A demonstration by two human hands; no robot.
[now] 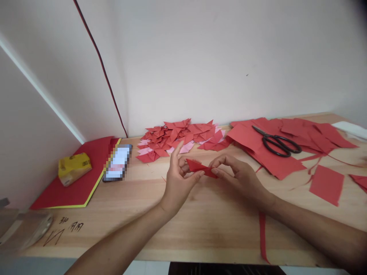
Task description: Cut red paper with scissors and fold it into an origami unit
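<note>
A small red folded paper is held between my two hands above the wooden table. My left hand pinches its left part with the thumb along the lower edge, while the index finger points up. At the paper's right end, my right hand grips a corner between thumb and fingertips. Just behind my hands lies a heap of folded red and pink paper pieces. Part of the folded paper is hidden by my fingers.
Black-handled scissors rest on red paper sheets at the right. A red paper square and a paper strip lie nearer. On the left are a phone, a yellow packet and red sheets. A wall stands behind.
</note>
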